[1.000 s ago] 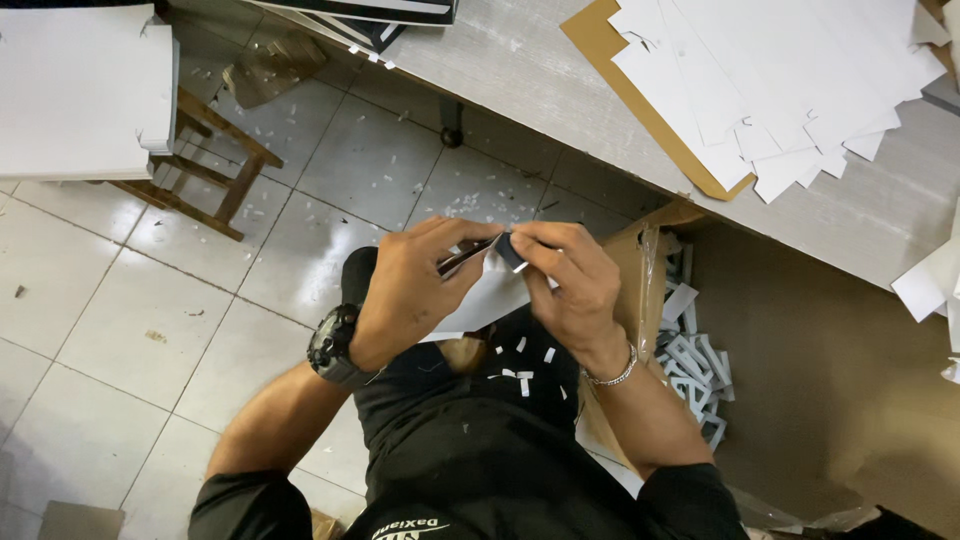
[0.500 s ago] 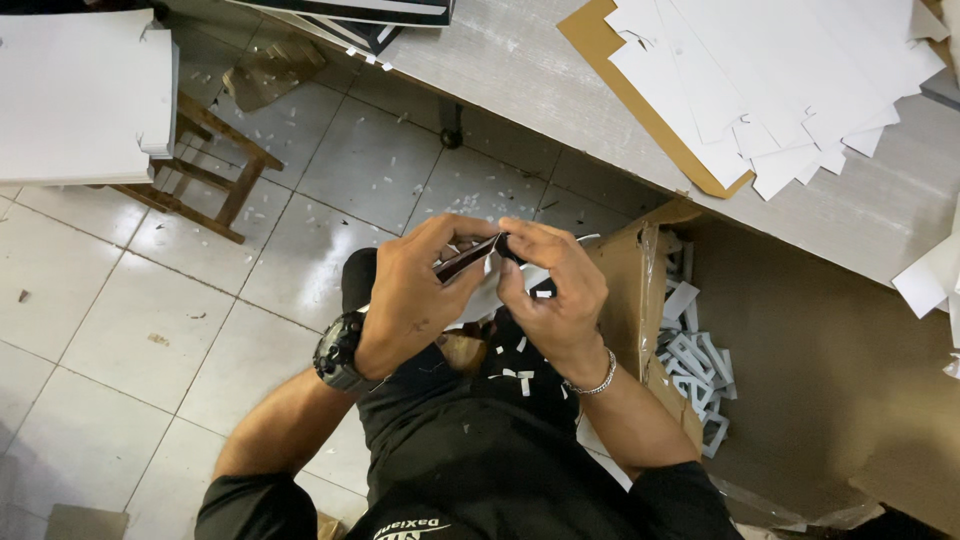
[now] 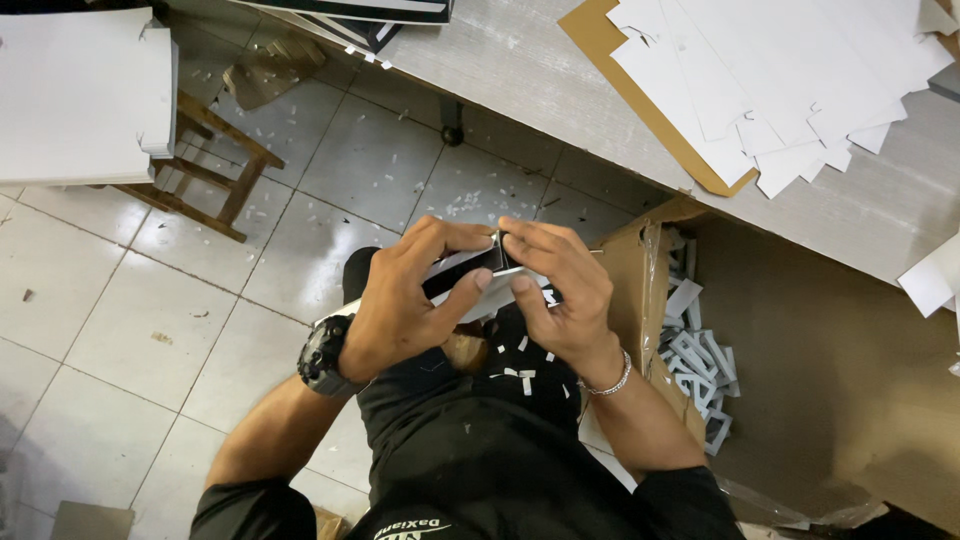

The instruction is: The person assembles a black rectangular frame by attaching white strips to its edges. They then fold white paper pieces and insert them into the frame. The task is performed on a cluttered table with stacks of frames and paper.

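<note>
White-and-black folded card piece [image 3: 470, 280], flat and partly creased, sits between both hands above the lap, over the grey tiled floor [image 3: 120, 330]. Left hand [image 3: 400, 305]: grip closed on the card's left part, thumb underneath, fingers curled over the top edge. Right hand [image 3: 555, 295]: grip closed on the right end, fingertips pinching at the black fold, thumb pressed on the white face. Thumbs nearly touching each other.

Black wristwatch [image 3: 322, 355] on left wrist; silver chain bracelet [image 3: 610, 380] on right wrist. Small white paper offcuts lie on the black shirt [image 3: 480, 450].

Open brown cardboard box [image 3: 635, 275] just right of the right hand, holding grey-white cut scraps [image 3: 695, 370]. Stack of white die-cut card sheets [image 3: 780, 80] on brown backing lies at the far right of the grey desk [image 3: 520, 60]. Wooden stool [image 3: 215, 165] at upper left, bearing a white board stack [image 3: 75, 95].
</note>
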